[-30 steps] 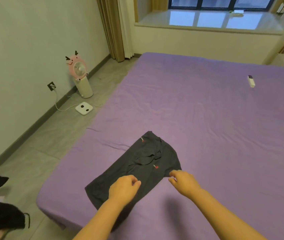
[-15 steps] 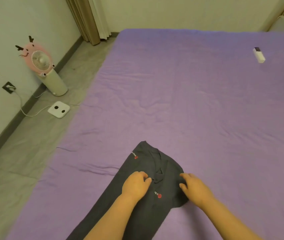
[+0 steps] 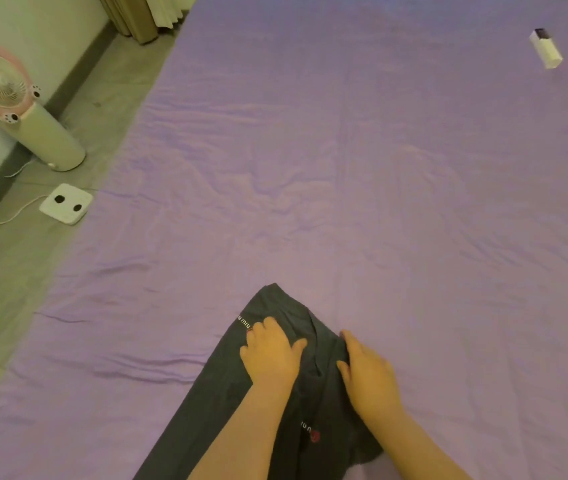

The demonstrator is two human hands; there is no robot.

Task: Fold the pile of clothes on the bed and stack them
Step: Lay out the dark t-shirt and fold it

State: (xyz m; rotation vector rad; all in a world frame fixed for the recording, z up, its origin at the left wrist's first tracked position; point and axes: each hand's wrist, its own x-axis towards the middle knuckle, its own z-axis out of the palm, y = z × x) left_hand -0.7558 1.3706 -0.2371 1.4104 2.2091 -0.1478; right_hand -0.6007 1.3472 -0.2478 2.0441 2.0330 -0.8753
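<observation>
A dark grey garment (image 3: 216, 403) with small red and white logos lies folded lengthwise on the purple bed (image 3: 344, 168), near its front edge. My left hand (image 3: 270, 355) rests flat on the garment's upper part, fingers spread toward the far end. My right hand (image 3: 367, 379) presses flat on the garment's right edge beside it. Neither hand grips the fabric. Both forearms cover the garment's lower middle.
A white remote (image 3: 546, 48) lies on the bed at the far right. On the grey floor to the left stand a pink fan on a cream base (image 3: 16, 109) and a white scale (image 3: 65, 203) with a cable. Curtains hang at the top left.
Both hands slid forward along the garment toward its far end and now lie flat. The camera tilted down and closer, so the window and wall left the view.
</observation>
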